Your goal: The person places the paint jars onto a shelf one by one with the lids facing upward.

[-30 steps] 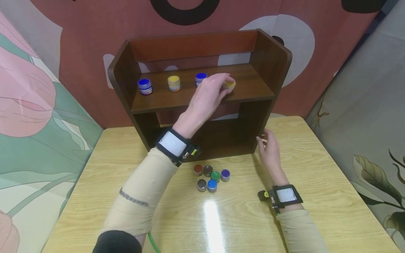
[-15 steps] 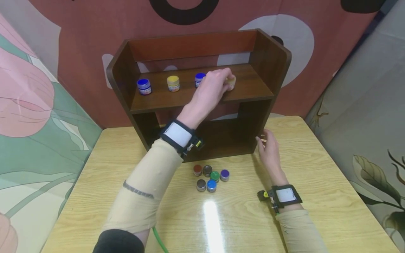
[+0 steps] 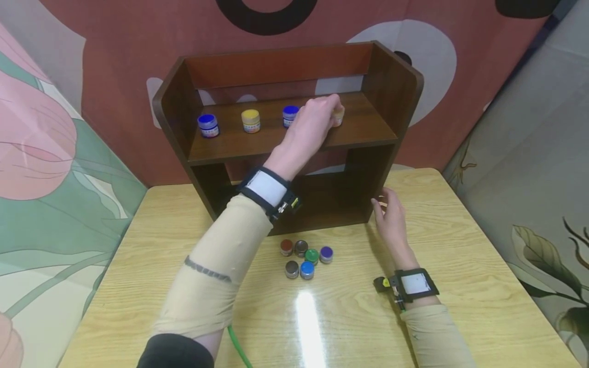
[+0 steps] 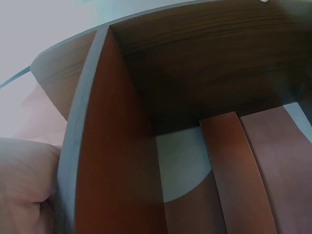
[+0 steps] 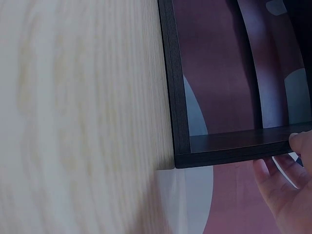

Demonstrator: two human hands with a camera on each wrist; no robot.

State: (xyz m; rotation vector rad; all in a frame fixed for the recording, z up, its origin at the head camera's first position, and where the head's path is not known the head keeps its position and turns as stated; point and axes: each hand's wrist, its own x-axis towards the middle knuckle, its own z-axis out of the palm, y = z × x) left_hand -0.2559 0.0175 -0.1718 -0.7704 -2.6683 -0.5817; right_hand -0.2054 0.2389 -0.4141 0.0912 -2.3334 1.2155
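Note:
In the head view my left hand (image 3: 309,122) reaches over the upper board of a dark brown wooden shelf (image 3: 294,148). Its fingers hold a small yellow-lidded paint jar (image 3: 338,118), partly hidden behind them, which looks upright at board level. To its left stand a blue-lidded jar (image 3: 290,115), a yellow-lidded jar (image 3: 251,121) and another blue-lidded jar (image 3: 208,125). My right hand (image 3: 392,214) grips the shelf's right side panel low down; the right wrist view shows the thumb on the panel's front edge (image 5: 234,157) and fingers outside it.
On the table (image 3: 359,317), in front of the shelf, sits a cluster of several small jars, among them a green-lidded jar (image 3: 312,256), a light-blue-lidded jar (image 3: 307,270) and a purple-lidded jar (image 3: 326,254). A patterned cloth (image 3: 115,76) hangs behind. A green cable (image 3: 238,347) runs below my left arm.
My left hand has shifted slightly right and farther back over the board. The yellow-lidded jar in it went from tilted to upright. My right hand stays at the side panel.

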